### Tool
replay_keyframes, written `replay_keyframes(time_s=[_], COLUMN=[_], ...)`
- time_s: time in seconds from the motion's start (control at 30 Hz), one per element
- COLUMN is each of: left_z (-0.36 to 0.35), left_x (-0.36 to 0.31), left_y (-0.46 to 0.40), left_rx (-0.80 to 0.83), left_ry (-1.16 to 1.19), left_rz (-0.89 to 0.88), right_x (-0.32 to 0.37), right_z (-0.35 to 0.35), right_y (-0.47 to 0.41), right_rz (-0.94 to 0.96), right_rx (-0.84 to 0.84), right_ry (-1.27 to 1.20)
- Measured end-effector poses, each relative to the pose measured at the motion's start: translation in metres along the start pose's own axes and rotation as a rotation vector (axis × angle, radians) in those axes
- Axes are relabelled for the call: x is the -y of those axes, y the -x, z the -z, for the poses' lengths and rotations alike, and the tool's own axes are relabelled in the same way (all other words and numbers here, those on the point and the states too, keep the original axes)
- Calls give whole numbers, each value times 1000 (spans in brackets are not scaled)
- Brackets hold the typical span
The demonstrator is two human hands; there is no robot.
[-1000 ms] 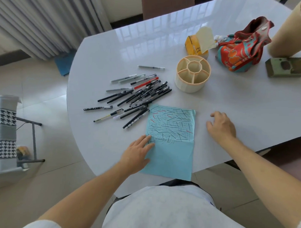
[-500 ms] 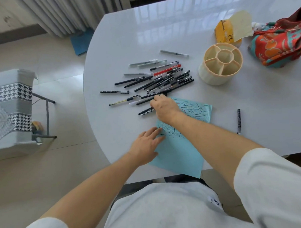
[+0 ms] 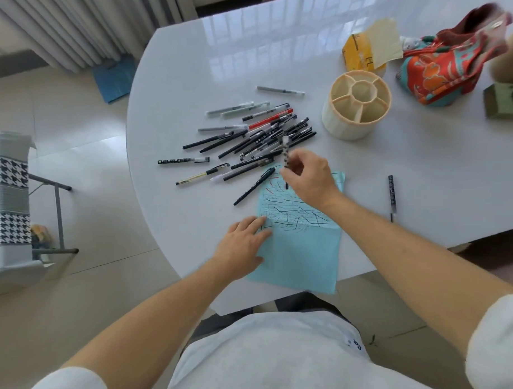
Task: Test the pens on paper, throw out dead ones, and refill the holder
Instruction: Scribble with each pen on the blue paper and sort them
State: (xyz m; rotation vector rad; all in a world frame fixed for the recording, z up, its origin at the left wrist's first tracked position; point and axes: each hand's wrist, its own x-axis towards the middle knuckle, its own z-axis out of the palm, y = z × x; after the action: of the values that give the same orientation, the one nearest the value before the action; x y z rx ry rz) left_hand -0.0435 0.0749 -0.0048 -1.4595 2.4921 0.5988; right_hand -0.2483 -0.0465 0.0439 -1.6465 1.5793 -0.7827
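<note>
Right hand [image 3: 308, 178] is pinching a black-and-white patterned pen [image 3: 285, 155], holding it roughly upright with the tip just over the top of the light-blue sheet of paper [image 3: 303, 251] — looks like the next test stroke is coming, though motion blur is hiding whether the tip is touching. Left hand [image 3: 242, 247] is lying flat with fingers straight, pressing the paper's left edge to the white glossy desk [image 3: 423, 165].

Progress, judging by layout: the upper half of the paper is already carrying many short black, blue and red strokes, so testing is well underway. The loose pile of mostly black pens [image 3: 262, 136] is sitting just above the paper — I can't tell which are tested. One dark pen [image 3: 391, 194] is lying alone, well apart to the right — possibly a sorted one, not certain.

The cream round compartmented plastic holder [image 3: 357, 105] is standing empty beyond the pile, so refilling isn't started. No bin for dead pens is clearly identifiable.
</note>
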Motion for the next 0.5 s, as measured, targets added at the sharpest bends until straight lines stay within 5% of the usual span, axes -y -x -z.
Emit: replay_keyframes(time_s=[0.17,0.3,0.5], left_z=[20,40,46], left_x=[-4,-21,-18], left_y=[3,-2,-3], left_rx=[-164,88,165], left_ry=[328,603,495], left_rz=[28,18,-109], right_x=[-25,-28,-16], right_z=[20,3,-19], right_y=[78,135,166], right_rz=[-507,-604,-601], right_rx=[-46,-2,-124], right_ry=[-573,-759,-702])
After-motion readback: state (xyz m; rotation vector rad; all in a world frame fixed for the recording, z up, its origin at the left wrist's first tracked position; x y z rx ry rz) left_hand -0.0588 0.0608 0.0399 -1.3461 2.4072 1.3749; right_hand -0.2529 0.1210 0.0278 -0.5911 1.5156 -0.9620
